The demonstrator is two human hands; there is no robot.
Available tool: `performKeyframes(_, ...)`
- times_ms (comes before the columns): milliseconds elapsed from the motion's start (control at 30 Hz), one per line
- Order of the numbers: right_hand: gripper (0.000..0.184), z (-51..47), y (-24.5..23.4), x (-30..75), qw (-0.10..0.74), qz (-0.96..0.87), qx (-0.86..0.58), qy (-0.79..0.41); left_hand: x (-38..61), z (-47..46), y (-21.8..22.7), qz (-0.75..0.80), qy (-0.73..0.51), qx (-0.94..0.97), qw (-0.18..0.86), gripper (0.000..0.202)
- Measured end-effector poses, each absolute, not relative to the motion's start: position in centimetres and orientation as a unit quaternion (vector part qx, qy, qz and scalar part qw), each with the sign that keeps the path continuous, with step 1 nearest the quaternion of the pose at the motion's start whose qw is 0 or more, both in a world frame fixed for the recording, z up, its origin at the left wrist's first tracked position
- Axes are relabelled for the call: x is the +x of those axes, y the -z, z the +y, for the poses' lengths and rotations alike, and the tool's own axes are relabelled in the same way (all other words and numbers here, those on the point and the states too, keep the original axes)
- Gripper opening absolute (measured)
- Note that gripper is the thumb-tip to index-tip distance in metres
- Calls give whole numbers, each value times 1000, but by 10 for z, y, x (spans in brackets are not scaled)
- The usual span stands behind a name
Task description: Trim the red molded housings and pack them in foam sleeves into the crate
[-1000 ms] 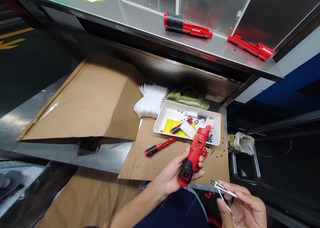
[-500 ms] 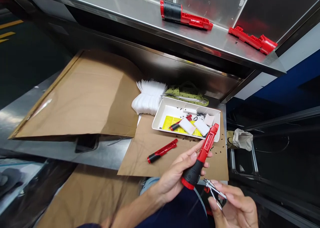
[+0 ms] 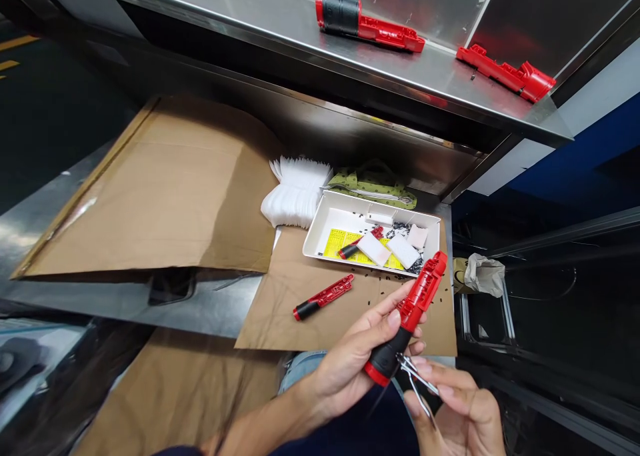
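Note:
My left hand (image 3: 350, 359) grips a red and black tool housing (image 3: 407, 316) by its black end, tilted up to the right over the near edge of the bench. My right hand (image 3: 457, 416), low at the right, pinches metal tweezers (image 3: 415, 376) whose tips touch the black end of the housing. A second red and black housing half (image 3: 324, 297) lies on the brown cardboard sheet (image 3: 295, 316) just left of my hands.
A white tray (image 3: 330, 219) holds yellow labels, white blocks, small screws and a red part. Behind it lie a stack of white foam sheets (image 3: 295, 193) and a green strap (image 3: 373, 183). Two red housings (image 3: 367, 24) (image 3: 505, 73) rest on the steel shelf above. Large cardboard (image 3: 150, 189) covers the left.
The housing in my left hand has turned onto its side and tilted right. My right hand brought the tweezers up to its black end.

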State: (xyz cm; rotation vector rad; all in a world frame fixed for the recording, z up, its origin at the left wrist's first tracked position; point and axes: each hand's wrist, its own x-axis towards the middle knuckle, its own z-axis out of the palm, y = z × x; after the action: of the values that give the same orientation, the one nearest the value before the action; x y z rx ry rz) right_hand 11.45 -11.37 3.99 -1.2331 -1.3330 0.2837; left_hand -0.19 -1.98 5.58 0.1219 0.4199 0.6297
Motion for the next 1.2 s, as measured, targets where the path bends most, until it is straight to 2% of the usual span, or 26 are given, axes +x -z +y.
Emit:
performKeyframes(133, 23, -117, -39, 114, 591, -569, -564, -94, -2, -20, -54, 219, -301, 66, 926, 65)
performKeyframes(400, 22, -117, -38, 114, 592, -570, -564, -78, -1, -18, -58, 236, -293, 77, 923, 62)
performKeyframes(900, 20, -118, -38, 112, 596, -567, -563, -78, -1, -20, -53, 238, -266, 90, 930, 73)
performKeyframes(1100, 28, -123, -37, 125, 567, -598, -562, -72, -2, -20, -56, 243, -269, 78, 929, 65)
performKeyframes(1200, 25, -124, -37, 127, 562, -603, -562, -70, -1, -19, -61, 248, -275, 59, 927, 59)
